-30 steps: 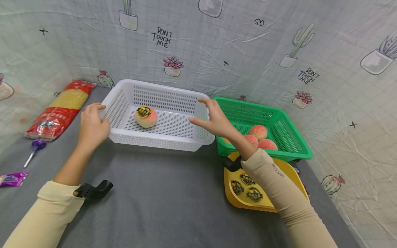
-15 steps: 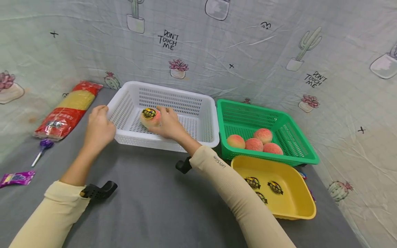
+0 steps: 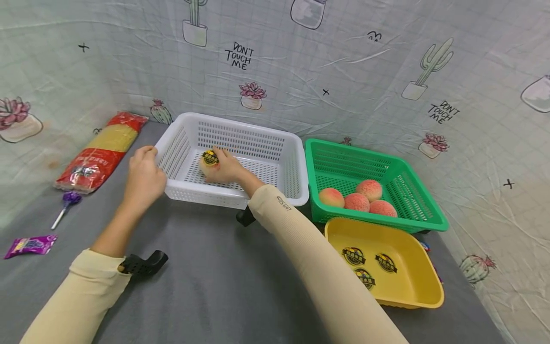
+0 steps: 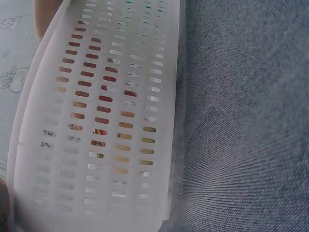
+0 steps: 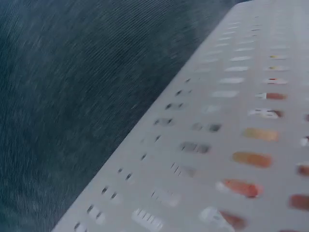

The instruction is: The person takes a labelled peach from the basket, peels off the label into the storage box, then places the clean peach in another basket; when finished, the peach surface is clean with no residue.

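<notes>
Inside the white perforated basket [image 3: 258, 196], near its left half, lies a peach [image 3: 208, 168] bearing a black-and-gold sticker [image 3: 210, 157]. My right hand [image 3: 226, 167] reaches over the front wall and holds that peach from its right side, fingers behind and thumb in front. At the basket's left end my left hand [image 3: 145, 174] grips the rim with curled fingers. The left wrist view looks at the basket's slotted end wall [image 4: 101, 116] from close by. Slots of the front wall [image 5: 227, 145] fill much of the right wrist view, hiding the right hand's grip there.
A green basket [image 3: 425, 200] with several peaches [image 3: 356, 202] stands to the right. Before it is a yellow basin [image 3: 408, 282] with similar stickers [image 3: 386, 263]. On the left lie a red-and-yellow packet [image 3: 103, 153], a purple lollipop [image 3: 68, 200] and a purple wrapped sweet [image 3: 31, 245].
My right hand has moved left from the white basket's right end down to the peach and closed around it. My left hand stays at the left rim. The head view has shifted slightly.
</notes>
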`<state>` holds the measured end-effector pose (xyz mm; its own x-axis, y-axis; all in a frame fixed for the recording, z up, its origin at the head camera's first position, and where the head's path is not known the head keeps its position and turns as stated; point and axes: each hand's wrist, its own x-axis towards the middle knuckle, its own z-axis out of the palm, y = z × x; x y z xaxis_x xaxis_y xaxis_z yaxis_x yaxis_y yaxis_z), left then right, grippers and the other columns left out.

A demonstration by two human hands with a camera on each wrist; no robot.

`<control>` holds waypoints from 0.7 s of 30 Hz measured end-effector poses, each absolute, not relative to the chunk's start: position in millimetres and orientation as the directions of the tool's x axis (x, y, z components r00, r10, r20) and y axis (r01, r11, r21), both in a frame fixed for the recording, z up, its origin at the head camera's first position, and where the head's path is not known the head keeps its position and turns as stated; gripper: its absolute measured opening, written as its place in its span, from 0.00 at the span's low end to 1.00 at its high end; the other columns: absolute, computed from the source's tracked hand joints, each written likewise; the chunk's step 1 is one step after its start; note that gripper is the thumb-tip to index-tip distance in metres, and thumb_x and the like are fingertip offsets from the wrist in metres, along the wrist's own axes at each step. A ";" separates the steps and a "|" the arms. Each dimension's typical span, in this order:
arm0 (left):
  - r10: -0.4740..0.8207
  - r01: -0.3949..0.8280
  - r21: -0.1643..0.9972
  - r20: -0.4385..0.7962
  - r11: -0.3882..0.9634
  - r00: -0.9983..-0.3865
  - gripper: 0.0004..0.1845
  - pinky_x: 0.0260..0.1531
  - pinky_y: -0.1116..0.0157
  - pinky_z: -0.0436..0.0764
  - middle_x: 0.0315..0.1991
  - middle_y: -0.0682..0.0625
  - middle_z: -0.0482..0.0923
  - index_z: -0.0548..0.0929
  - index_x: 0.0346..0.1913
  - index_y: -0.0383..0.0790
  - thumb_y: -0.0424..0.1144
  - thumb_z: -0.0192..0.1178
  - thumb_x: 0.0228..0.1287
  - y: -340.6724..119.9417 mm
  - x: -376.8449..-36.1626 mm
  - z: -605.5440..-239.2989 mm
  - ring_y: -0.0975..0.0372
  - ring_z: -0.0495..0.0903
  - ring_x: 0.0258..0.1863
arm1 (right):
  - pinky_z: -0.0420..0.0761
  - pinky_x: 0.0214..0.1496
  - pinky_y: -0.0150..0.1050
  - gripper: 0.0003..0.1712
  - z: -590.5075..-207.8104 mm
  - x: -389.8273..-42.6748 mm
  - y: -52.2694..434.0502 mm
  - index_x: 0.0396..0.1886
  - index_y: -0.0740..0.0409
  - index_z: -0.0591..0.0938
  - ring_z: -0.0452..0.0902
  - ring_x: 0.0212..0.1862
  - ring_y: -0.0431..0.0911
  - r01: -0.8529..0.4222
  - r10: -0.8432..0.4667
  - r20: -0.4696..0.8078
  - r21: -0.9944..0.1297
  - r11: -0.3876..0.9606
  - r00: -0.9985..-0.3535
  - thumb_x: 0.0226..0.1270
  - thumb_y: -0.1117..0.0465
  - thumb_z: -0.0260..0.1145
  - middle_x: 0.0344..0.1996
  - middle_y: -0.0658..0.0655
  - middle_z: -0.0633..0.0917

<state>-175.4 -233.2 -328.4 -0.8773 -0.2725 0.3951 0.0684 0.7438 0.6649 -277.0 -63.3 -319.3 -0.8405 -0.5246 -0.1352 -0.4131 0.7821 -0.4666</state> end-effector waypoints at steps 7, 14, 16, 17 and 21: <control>-0.271 0.074 0.662 0.404 0.746 -0.874 0.25 0.61 0.42 0.56 0.61 0.24 0.59 0.63 0.57 0.10 0.22 0.38 0.56 -232.5 -176.4 -328.7 0.32 0.58 0.58 | 0.71 0.56 0.38 0.44 -322.7 -277.1 -62.0 0.69 0.57 0.60 0.64 0.61 0.51 -0.475 -0.604 -0.080 -0.538 0.696 -0.793 0.56 0.58 0.72 0.63 0.62 0.64; -0.272 0.061 0.662 0.387 0.747 -0.881 0.25 0.61 0.43 0.56 0.62 0.24 0.59 0.62 0.58 0.10 0.22 0.39 0.56 -231.9 -174.6 -327.7 0.32 0.58 0.58 | 0.72 0.45 0.32 0.33 -327.2 -278.3 -61.8 0.60 0.55 0.60 0.72 0.47 0.46 -0.516 -0.669 -0.114 -0.547 0.660 -0.735 0.61 0.57 0.67 0.53 0.59 0.73; -0.273 0.055 0.664 0.380 0.746 -0.884 0.26 0.61 0.43 0.56 0.62 0.24 0.58 0.62 0.58 0.10 0.22 0.39 0.57 -231.6 -174.0 -327.3 0.33 0.58 0.58 | 0.73 0.43 0.32 0.31 -326.7 -276.9 -61.3 0.58 0.55 0.61 0.73 0.45 0.46 -0.519 -0.662 -0.107 -0.533 0.668 -0.742 0.62 0.55 0.66 0.49 0.59 0.74; -0.273 0.054 0.664 0.378 0.745 -0.884 0.26 0.61 0.43 0.56 0.62 0.24 0.58 0.62 0.59 0.10 0.22 0.39 0.57 -231.5 -173.9 -327.3 0.33 0.58 0.59 | 0.74 0.42 0.32 0.30 -325.5 -275.5 -60.6 0.57 0.55 0.62 0.73 0.44 0.46 -0.519 -0.656 -0.100 -0.528 0.672 -0.748 0.62 0.54 0.66 0.48 0.59 0.75; -0.273 0.049 0.668 0.368 0.742 -0.889 0.26 0.62 0.43 0.55 0.63 0.25 0.57 0.61 0.59 0.10 0.23 0.38 0.57 -232.1 -174.3 -326.3 0.33 0.57 0.59 | 0.75 0.38 0.31 0.29 -318.2 -269.1 -53.8 0.55 0.55 0.65 0.74 0.42 0.45 -0.500 -0.616 -0.053 -0.532 0.683 -0.786 0.58 0.54 0.67 0.48 0.57 0.76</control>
